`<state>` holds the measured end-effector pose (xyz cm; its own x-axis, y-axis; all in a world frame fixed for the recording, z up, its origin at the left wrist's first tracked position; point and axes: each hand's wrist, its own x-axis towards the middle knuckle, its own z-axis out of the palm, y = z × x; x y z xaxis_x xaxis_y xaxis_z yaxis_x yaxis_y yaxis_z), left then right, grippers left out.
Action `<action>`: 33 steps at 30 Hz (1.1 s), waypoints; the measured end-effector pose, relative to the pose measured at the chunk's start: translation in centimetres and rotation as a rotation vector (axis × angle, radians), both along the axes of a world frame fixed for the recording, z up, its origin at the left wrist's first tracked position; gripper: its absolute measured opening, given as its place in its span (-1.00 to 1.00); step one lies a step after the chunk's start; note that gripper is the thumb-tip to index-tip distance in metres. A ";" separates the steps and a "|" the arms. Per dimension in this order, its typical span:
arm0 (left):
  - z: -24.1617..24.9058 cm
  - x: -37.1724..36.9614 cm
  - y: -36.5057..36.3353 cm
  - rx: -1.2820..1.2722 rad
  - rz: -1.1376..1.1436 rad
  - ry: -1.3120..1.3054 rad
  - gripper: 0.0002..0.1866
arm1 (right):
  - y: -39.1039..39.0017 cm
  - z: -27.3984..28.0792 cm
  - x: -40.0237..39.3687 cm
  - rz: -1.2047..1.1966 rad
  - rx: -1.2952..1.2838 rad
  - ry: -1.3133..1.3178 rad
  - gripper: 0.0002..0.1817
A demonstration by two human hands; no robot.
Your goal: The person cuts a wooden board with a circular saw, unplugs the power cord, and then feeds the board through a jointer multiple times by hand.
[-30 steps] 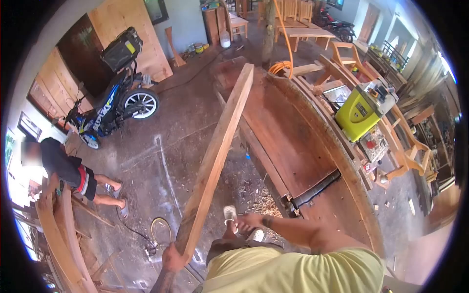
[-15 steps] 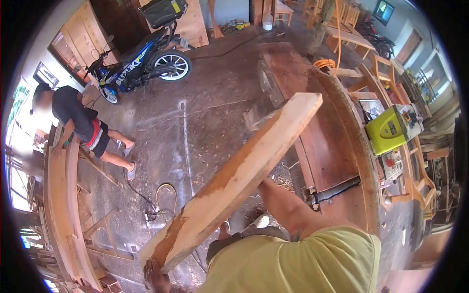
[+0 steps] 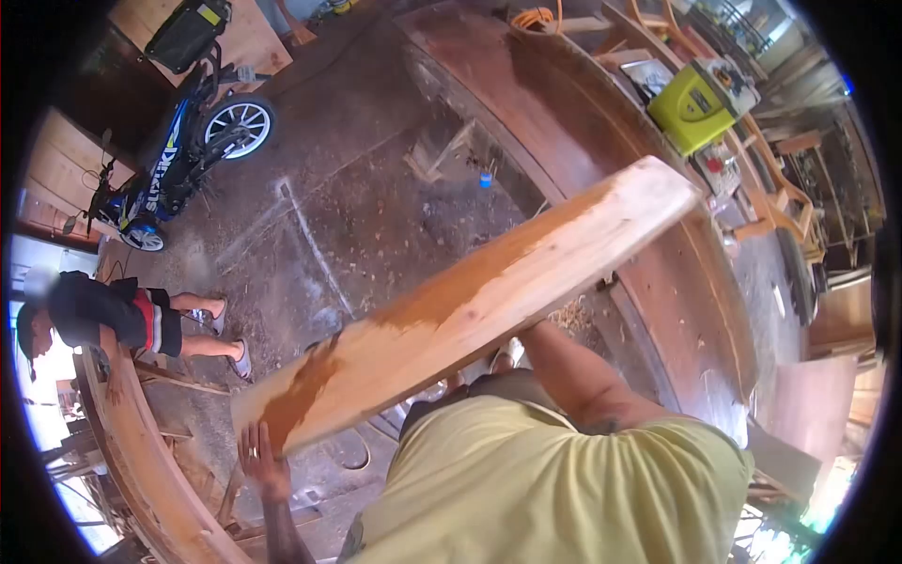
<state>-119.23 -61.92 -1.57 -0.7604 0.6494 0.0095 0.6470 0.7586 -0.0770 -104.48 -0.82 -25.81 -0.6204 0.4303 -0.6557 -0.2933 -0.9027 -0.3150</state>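
Observation:
A thick wooden plank (image 3: 470, 305), pale with darker brown patches, is held slantwise across the front of my body. My left hand (image 3: 262, 461) grips its lower left end, fingers laid over the face and a ring on one of them. At the plank's lower edge, right of the middle, my right hand (image 3: 537, 331) bears it from beneath; its fingers are hidden behind the wood. The plank's far right end overlaps a long reddish-brown slab (image 3: 648, 273) in this view.
A person (image 3: 103, 315) bends over a long curved timber (image 3: 141, 442) at the left. Behind them stands a blue and black motorbike (image 3: 174, 160). A lime-green machine (image 3: 691, 108) sits beyond the slab at the right. Wood shavings and a small blue object (image 3: 485, 179) lie on the floor.
My view has turned to the right. The plank has swung flatter, its left end raised and its broad face turned more towards me, with both hands still holding it.

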 end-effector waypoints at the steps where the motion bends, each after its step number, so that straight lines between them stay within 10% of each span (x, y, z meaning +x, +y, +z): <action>1: -0.5 -2.3 1.2 0.012 -0.062 0.005 0.00 | 0.4 0.2 1.8 -0.027 0.012 -0.018 -0.06; 12: -2.2 -10.9 20.7 0.131 -0.742 -0.038 -0.24 | -0.5 2.4 27.1 -0.409 0.020 -0.202 -0.16; 33: -3.9 17.6 49.1 -0.110 -1.175 -0.433 -0.25 | -7.6 1.8 68.8 -0.538 -0.073 -0.550 -0.37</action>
